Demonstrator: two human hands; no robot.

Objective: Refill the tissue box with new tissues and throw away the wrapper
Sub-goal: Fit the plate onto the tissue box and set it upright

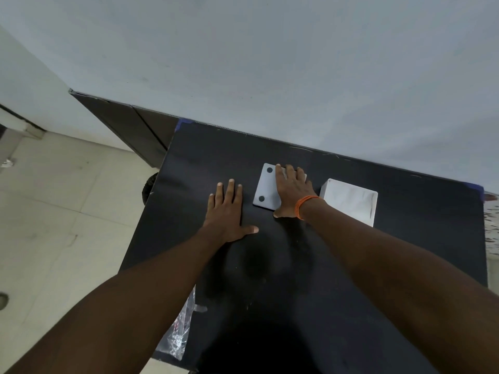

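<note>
On the black table (378,238) lies a flat grey-white panel (266,188) with two dark round pads, apparently the tissue box's base plate. My right hand (291,191), with an orange band at the wrist, lies flat on the panel's right part, fingers spread over its far edge. To the right stands the white tissue box (351,202), open side up, with white tissues inside. My left hand (228,211) rests palm down on the bare table left of the panel, holding nothing. A clear plastic wrapper (179,336) hangs at the table's near left edge.
A grey wall rises right behind the table. A dark low cabinet (129,128) stands at the back left. Pale floor tiles (54,211) spread to the left, and a dark wheel (149,184) shows under the table's left edge.
</note>
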